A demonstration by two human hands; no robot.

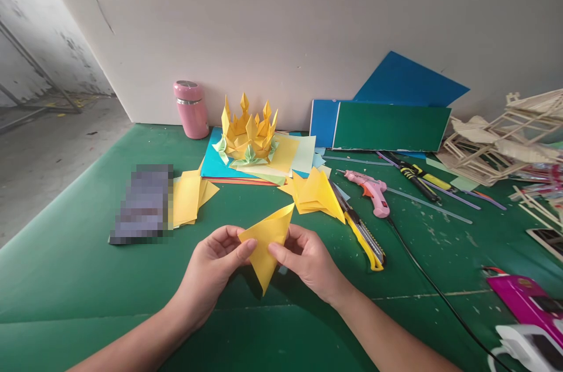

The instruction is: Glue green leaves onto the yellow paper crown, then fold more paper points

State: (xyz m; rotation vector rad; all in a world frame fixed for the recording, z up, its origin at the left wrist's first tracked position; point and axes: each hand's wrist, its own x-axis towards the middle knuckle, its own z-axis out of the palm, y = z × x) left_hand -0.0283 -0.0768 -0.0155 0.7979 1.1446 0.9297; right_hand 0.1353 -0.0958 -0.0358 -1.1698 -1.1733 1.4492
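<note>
A folded piece of yellow paper (264,243) is held up over the green table, one point turned down and another up to the right. My left hand (222,260) pinches its left corner, thumb in front. On the right side my right hand (310,257) grips it, thumb pressed on the front face and fingers behind. Just beyond my hands lies a pile of folded yellow papers (312,190). Behind that, a yellow paper crown (250,134) with pale green folded pieces at its base rests on coloured sheets (299,149).
Right of my hands lie a yellow utility knife (363,237), a pink glue gun (369,190) with its cord, and pliers (416,178). At left are yellow paper squares (187,199) and a blurred dark item (145,202). A pink flask (192,111) stands at the back.
</note>
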